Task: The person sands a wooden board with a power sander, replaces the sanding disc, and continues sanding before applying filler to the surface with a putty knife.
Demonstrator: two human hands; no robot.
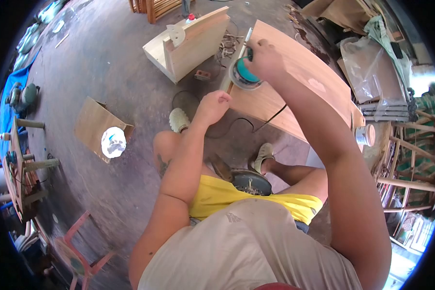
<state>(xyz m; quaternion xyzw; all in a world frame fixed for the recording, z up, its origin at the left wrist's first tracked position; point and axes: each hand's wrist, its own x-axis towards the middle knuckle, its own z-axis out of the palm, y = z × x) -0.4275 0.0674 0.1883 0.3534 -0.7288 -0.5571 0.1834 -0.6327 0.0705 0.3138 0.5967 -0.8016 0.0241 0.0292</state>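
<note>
Teal disc-shaped tool is in our right hand, fingers closed around its top, over the left edge of the big wooden panel at 1 o'clock; the blur makes its exact type hard to call. Our left hand is curled up just beside the panel's near-left corner, and we honestly can't tell if it's gripping anything. Black cable hangs over the panel's near edge and loops on the floor. Up at 11 o'clock we've got a pale wooden box frame with a white curved piece on its edge. Small tub sits by the panel's right end, at 3 o'clock. Brown board lies at 10 o'clock, pink stool at 8.
</note>
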